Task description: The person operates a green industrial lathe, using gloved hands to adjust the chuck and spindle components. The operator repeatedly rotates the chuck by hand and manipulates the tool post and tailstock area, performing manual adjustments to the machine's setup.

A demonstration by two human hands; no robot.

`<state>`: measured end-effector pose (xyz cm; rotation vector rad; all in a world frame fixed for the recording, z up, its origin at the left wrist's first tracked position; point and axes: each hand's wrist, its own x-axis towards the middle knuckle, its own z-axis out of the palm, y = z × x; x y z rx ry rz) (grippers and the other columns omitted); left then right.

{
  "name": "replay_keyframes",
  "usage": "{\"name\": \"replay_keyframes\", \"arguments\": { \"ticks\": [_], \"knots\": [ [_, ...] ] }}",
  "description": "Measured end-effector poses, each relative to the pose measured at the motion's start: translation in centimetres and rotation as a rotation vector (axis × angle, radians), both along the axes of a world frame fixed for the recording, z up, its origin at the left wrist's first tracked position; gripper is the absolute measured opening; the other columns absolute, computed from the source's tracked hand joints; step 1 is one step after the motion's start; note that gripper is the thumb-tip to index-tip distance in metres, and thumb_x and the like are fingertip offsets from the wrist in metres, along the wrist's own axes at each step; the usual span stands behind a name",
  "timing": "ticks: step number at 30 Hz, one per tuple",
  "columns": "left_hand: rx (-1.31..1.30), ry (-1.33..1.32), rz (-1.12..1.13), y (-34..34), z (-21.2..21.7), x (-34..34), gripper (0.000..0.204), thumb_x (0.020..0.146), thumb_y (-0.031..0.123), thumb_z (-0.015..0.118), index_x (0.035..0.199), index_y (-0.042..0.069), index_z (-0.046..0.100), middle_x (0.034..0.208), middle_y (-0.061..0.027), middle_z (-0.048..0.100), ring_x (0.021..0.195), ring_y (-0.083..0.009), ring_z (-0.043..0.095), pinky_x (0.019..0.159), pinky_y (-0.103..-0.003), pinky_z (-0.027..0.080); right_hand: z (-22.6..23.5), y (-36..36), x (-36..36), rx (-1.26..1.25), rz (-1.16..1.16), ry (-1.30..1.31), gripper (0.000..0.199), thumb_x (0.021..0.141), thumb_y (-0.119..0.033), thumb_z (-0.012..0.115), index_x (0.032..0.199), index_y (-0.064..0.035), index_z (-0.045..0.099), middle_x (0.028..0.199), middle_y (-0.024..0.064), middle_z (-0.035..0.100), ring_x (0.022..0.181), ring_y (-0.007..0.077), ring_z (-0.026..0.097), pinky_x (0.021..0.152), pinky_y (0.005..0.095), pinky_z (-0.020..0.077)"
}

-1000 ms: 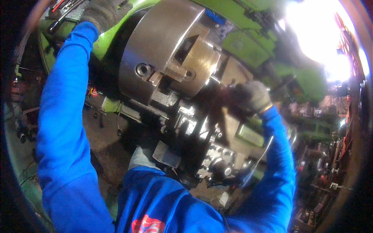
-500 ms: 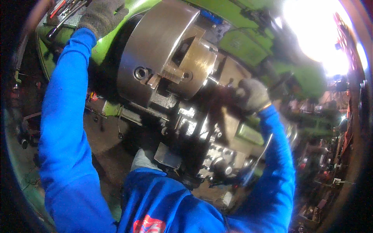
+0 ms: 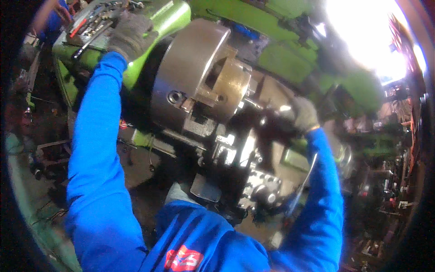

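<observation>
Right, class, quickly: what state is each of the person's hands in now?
Left hand: open, on or just over the green machine housing, no grip visible.
Right hand: cannot be told; blur and shadow hide its grip.

At centre right, the gloved right hand (image 3: 305,114) blurs into shadow that hides its grip, and the lower edge cuts off both blue sleeves (image 3: 97,181).

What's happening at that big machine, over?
Left grey gloved hand at green metal housing. Rounded brassy metal piece sits in round steel chuck. Right pale gloved hand: blur hides grip.
</observation>
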<state>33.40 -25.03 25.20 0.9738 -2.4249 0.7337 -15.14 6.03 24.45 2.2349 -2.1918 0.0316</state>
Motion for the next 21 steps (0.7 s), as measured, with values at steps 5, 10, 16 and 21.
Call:
{"name": "replay_keyframes", "arguments": {
  "ticks": [5, 10, 16, 21],
  "knots": [
    [-0.07, 0.423, -0.18, 2.0, 2.4, 0.4, 0.026, 0.083, 0.023, 0.07, 0.103, 0.008, 0.064, 0.103, -0.0118, 0.064, 0.102, -0.0322, 0.059, 0.095, -0.047, 0.044, -0.2, 2.4, -3.8, -0.095, -0.039, 0.052, 0.045, 0.084, -0.038, 0.064, 0.12, -0.0108, 0.063, 0.103, 0.0204, 0.064, 0.1, 0.0416, 0.058, 0.087, 0.0492, 0.0456],
    [0.324, 1.05, -0.686, 14.4, 6.1, -13.1, 0.023, 0.083, 0.012, 0.067, 0.105, 0.004, 0.062, 0.104, -0.0146, 0.062, 0.097, -0.032, 0.06, 0.086, -0.041, 0.049, 1.8, 3.8, -4.0, -0.068, -0.099, 0.096, 0.035, 0.082, -0.03, 0.064, 0.111, -0.0096, 0.066, 0.1, 0.0207, 0.063, 0.1, 0.041, 0.058, 0.087, 0.0491, 0.0464],
    [0.631, 0.434, -0.453, 24.3, 3.5, -30.7, 0.022, 0.082, 0.025, 0.063, 0.099, 0.012, 0.068, 0.102, -0.0118, 0.068, 0.1, -0.0325, 0.065, 0.078, -0.045, 0.05, -0.7, -0.5, -6.0, 0.315, -0.167, 0.18, 0.032, 0.08, -0.022, 0.064, 0.108, -0.0097, 0.067, 0.108, 0.018, 0.064, 0.105, 0.0395, 0.058, 0.089, 0.0484, 0.0466],
    [0.798, 0.294, -0.029, 24.6, -6.3, -41.9, 0.015, 0.083, 0.022, 0.062, 0.088, 0.014, 0.074, 0.092, -0.0082, 0.072, 0.088, -0.0287, 0.069, 0.072, -0.045, 0.052, -1.1, 1.0, -6.1, -0.002, -0.087, 0.036, 0.037, 0.077, -0.018, 0.064, 0.113, -0.0099, 0.065, 0.115, 0.0195, 0.062, 0.113, 0.04, 0.055, 0.094, 0.0467, 0.0458]
  ]
}}
